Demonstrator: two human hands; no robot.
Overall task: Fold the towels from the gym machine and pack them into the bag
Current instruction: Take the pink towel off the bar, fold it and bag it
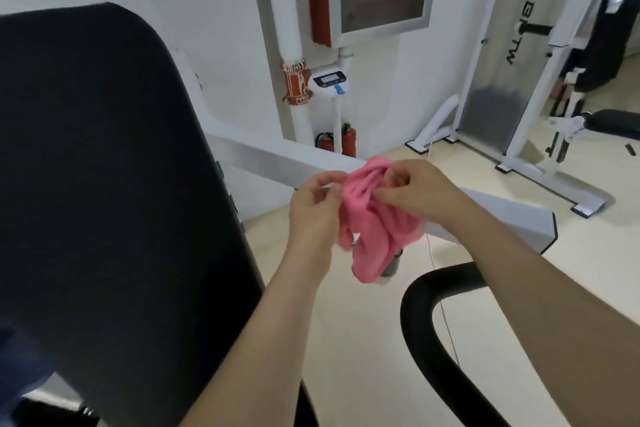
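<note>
Head view: left hand (313, 208) and right hand (415, 189) pinch a bunched pink towel (372, 229); soft, light, limp, best held by its corners.

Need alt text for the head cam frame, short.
A left hand and a right hand pinch a bunched pink towel in mid-air, unfolded. A large black pad of a gym machine fills the left; a curved black handle sits lower right.

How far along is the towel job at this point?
Done: a pink towel is picked up. In hand: the left hand and right hand pinch it, the cloth bunched, not folded. Left: folding and packing; no bag or folded towel is in view.
</note>
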